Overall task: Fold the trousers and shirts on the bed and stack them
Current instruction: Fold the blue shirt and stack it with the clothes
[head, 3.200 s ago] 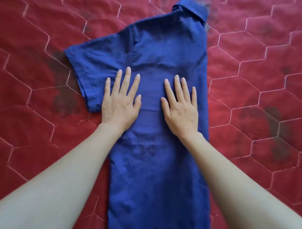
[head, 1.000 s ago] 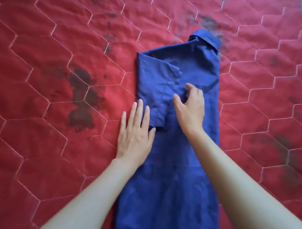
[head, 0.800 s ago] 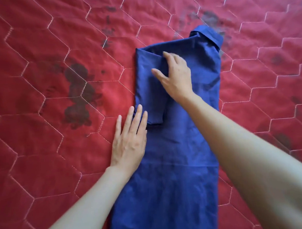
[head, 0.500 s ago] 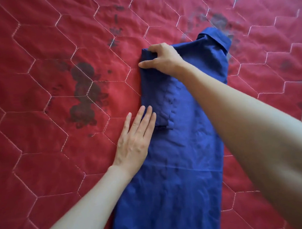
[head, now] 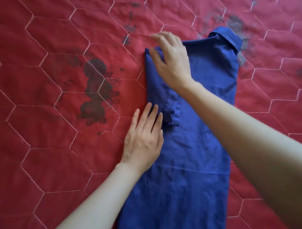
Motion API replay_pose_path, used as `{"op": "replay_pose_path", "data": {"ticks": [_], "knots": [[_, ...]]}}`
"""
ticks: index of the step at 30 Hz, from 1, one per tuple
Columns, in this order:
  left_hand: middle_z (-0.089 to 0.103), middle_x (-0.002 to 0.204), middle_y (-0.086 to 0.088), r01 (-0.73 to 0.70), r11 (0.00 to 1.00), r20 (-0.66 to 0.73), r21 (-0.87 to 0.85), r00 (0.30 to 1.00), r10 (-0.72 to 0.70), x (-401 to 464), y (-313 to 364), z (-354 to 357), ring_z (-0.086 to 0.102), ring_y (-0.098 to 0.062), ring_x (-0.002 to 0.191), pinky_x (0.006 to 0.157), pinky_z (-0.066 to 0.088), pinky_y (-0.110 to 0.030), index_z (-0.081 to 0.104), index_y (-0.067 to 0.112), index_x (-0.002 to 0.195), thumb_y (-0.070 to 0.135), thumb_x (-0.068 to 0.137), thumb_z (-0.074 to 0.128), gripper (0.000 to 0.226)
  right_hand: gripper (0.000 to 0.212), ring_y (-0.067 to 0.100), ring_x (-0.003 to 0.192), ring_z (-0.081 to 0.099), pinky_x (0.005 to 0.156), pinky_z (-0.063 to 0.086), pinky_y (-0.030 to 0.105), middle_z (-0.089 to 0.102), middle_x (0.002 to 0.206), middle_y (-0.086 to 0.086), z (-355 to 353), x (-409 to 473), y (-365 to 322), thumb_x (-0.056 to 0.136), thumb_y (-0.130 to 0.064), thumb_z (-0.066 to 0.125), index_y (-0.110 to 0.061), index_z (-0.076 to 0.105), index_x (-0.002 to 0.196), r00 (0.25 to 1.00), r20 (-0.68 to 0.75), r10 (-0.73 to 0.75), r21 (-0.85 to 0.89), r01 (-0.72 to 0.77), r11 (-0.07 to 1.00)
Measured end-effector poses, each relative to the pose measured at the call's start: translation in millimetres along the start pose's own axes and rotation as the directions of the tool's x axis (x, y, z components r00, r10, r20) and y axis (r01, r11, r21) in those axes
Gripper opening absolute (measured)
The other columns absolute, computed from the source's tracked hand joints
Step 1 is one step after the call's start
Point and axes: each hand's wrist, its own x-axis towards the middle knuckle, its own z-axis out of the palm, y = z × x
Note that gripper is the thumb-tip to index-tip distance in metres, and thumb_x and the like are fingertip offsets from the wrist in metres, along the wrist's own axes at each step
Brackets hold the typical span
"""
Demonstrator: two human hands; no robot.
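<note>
Both hands lie on a blue shirt (head: 195,147) spread lengthwise on the red quilted bed (head: 41,160): the left hand (head: 143,138) rests flat with straight fingers along the shirt's left edge, just below the folded-in sleeve. Reaching across, the right hand (head: 172,61) sits at the shirt's upper left corner, fingers loosely bent and blurred (whether they pinch the cloth cannot be told). Its collar (head: 231,38) points to the upper right, near dark blotches (head: 95,93) printed on the cover.

Not seeing any readable text, labels, brands or numbers anywhere, neither on the blue shirt (head: 200,146) nor the red quilt (head: 50,159).
</note>
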Motion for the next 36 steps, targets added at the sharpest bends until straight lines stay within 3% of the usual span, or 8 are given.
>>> {"op": "replay_pose_path", "data": {"ticks": [3, 6, 11, 14, 17, 26, 32, 36], "knots": [[0.035, 0.153, -0.014, -0.019, 0.998, 0.126, 0.065, 0.992, 0.011, -9.4, -2.9, 3.9, 0.027, -0.028, 0.144, 0.115, 0.028, -0.049, 0.044, 0.005, 0.142, 0.029, 0.094, 0.040, 0.054, 0.043, 0.025, 0.142, 0.034, 0.116, 0.022, 0.042, 0.042, 0.149, 0.008, 4.1, -43.7, 4.1, 0.101, -0.034, 0.043, -0.019, 0.049, 0.141, 0.937, 0.258, -0.235, -0.104, 0.268, 0.958], [0.029, 0.156, -0.012, -0.030, 0.995, 0.142, 0.100, 0.990, 0.015, -12.3, -4.4, 8.0, 0.022, -0.027, 0.146, 0.117, 0.024, -0.048, 0.038, 0.009, 0.146, 0.032, 0.092, 0.040, 0.059, 0.050, 0.021, 0.149, 0.014, 0.120, 0.006, 0.047, 0.019, 0.160, 0.003, 4.3, -60.0, 30.6, 0.103, -0.043, 0.028, -0.029, 0.026, 0.151, 0.837, 0.495, -0.231, -0.292, 0.411, 0.864], [0.025, 0.158, -0.011, -0.032, 0.992, 0.173, 0.121, 0.985, 0.010, -12.9, -4.6, 9.4, 0.020, -0.027, 0.147, 0.117, 0.024, -0.049, 0.034, 0.009, 0.149, 0.033, 0.091, 0.039, 0.062, 0.052, 0.019, 0.150, 0.004, 0.120, 0.003, 0.045, 0.007, 0.163, 0.002, -3.8, -22.4, 63.7, 0.104, -0.041, 0.024, -0.028, 0.016, 0.154, 0.925, 0.366, 0.104, -0.420, 0.064, 0.905], [0.025, 0.158, -0.012, -0.036, 0.991, 0.178, 0.127, 0.984, 0.013, -13.8, -5.2, 9.7, 0.019, -0.027, 0.147, 0.117, 0.023, -0.049, 0.034, 0.009, 0.149, 0.033, 0.092, 0.038, 0.062, 0.053, 0.021, 0.150, 0.008, 0.119, 0.004, 0.045, 0.013, 0.162, 0.006, -5.6, -24.9, 50.9, 0.103, -0.042, 0.023, -0.025, 0.021, 0.153, 0.956, 0.277, 0.099, -0.380, 0.014, 0.925], [0.026, 0.157, -0.012, -0.038, 0.991, 0.166, 0.131, 0.986, 0.016, -13.2, -5.0, 11.6, 0.020, -0.027, 0.147, 0.117, 0.022, -0.048, 0.035, 0.009, 0.148, 0.033, 0.091, 0.038, 0.062, 0.052, 0.023, 0.149, 0.012, 0.119, 0.007, 0.048, 0.017, 0.161, 0.007, -6.9, -77.8, 32.6, 0.103, -0.040, 0.026, -0.024, 0.027, 0.152, 0.948, 0.311, 0.064, -0.353, 0.052, 0.934], [0.015, 0.160, -0.011, -0.067, 0.978, 0.245, 0.198, 0.969, 0.016, -15.4, -3.0, 1.8, 0.011, -0.027, 0.149, 0.119, 0.011, -0.052, 0.023, 0.009, 0.152, 0.034, 0.096, 0.036, 0.063, 0.051, 0.028, 0.148, 0.016, 0.120, 0.013, 0.050, 0.021, 0.158, 0.014, -38.7, -252.8, -9.1, 0.102, -0.031, 0.039, -0.017, 0.031, 0.151, 0.923, 0.166, 0.347, -0.370, -0.268, 0.889], [0.025, 0.158, -0.012, -0.275, 0.939, 0.294, 0.205, 0.933, 0.209, -114.7, 21.4, -21.0, 0.022, -0.029, 0.146, 0.116, 0.014, -0.057, 0.037, 0.011, 0.147, 0.037, 0.096, 0.032, 0.057, 0.051, 0.029, 0.147, 0.019, 0.119, 0.016, 0.051, 0.024, 0.158, 0.014, -60.1, -355.4, -52.5, 0.100, -0.032, 0.038, -0.017, 0.035, 0.149, 0.928, 0.240, 0.283, -0.345, -0.191, 0.919], [0.023, 0.158, -0.012, -0.243, 0.950, 0.378, 0.195, 0.913, 0.156, -230.4, 32.9, -26.9, 0.022, -0.029, 0.146, 0.116, 0.019, -0.055, 0.034, 0.013, 0.149, 0.035, 0.097, 0.031, 0.057, 0.051, 0.032, 0.146, 0.023, 0.116, 0.023, 0.052, 0.027, 0.157, 0.012, -58.8, -443.7, -81.4, 0.100, -0.032, 0.041, -0.017, 0.038, 0.148, 0.906, 0.372, 0.205, -0.356, -0.065, 0.932]]}}
